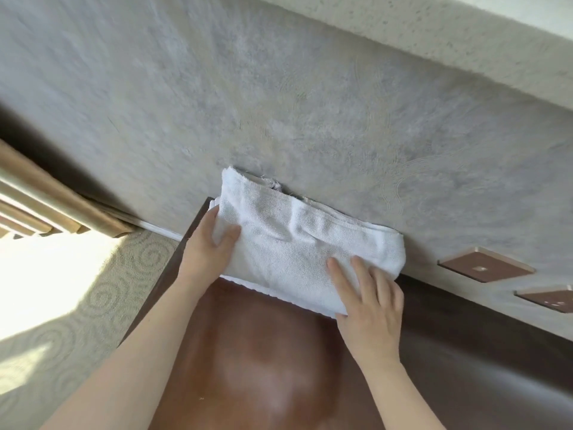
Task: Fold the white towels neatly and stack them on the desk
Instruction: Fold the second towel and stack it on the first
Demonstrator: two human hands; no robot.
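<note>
A folded white towel (297,243) lies at the far corner of the brown wooden desk (263,352), pushed up against the grey wall. A second white layer shows under its near and left edges. My left hand (207,252) grips the towel's left end, thumb on top and fingers tucked under or behind the fold. My right hand (369,302) rests flat on the towel's near right corner with straight fingers.
The textured grey wall (310,103) rises right behind the desk. Two brown wall switch plates (483,263) sit to the right of the towel. Patterned carpet (102,299) and a wooden door frame (46,197) lie to the left, beyond the desk's edge.
</note>
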